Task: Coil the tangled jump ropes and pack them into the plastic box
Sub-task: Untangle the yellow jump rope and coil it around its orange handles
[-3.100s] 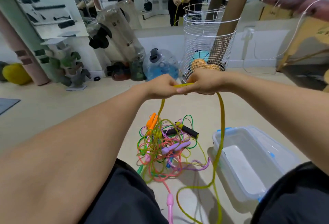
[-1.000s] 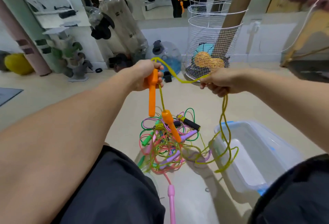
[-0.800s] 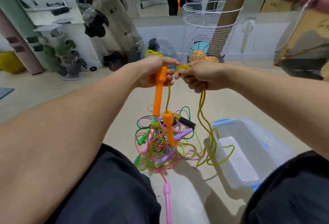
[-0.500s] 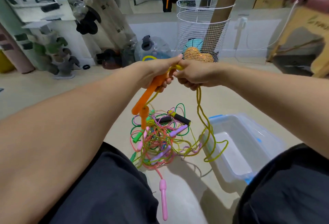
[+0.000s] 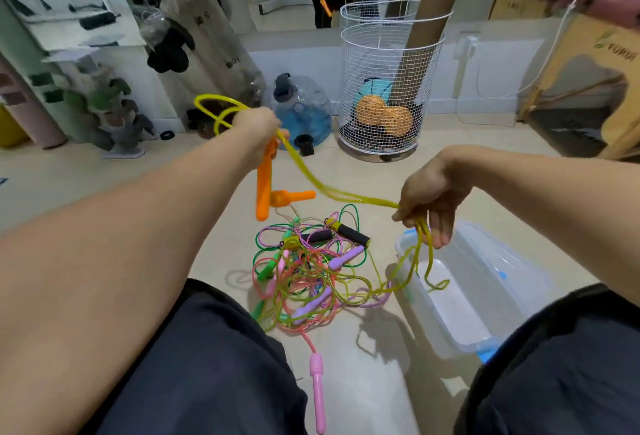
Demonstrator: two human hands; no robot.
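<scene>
My left hand [image 5: 258,131] grips an orange handle [image 5: 264,185] and loops of the yellow jump rope [image 5: 313,178], raised at the left. A second orange handle [image 5: 292,197] dangles beside the first. The yellow rope stretches down to my right hand [image 5: 431,195], which pinches it between thumb and fingers; slack loops hang from that hand over the near rim of the clear plastic box [image 5: 485,296]. On the floor between my knees lies a tangle of green, pink and purple ropes [image 5: 308,275] with black foam handles [image 5: 349,234] and a pink handle [image 5: 318,396].
A white wire basket [image 5: 388,88] holding balls and cardboard tubes stands ahead against the mirror wall. A blue water jug [image 5: 304,109] and a clear punching bag [image 5: 207,54] sit left of it. A wooden stand [image 5: 588,88] is at the right.
My hands, which were together, have pulled apart: the left went up and left with the orange handle, the right dropped toward the box, drawing the yellow rope taut between them.
</scene>
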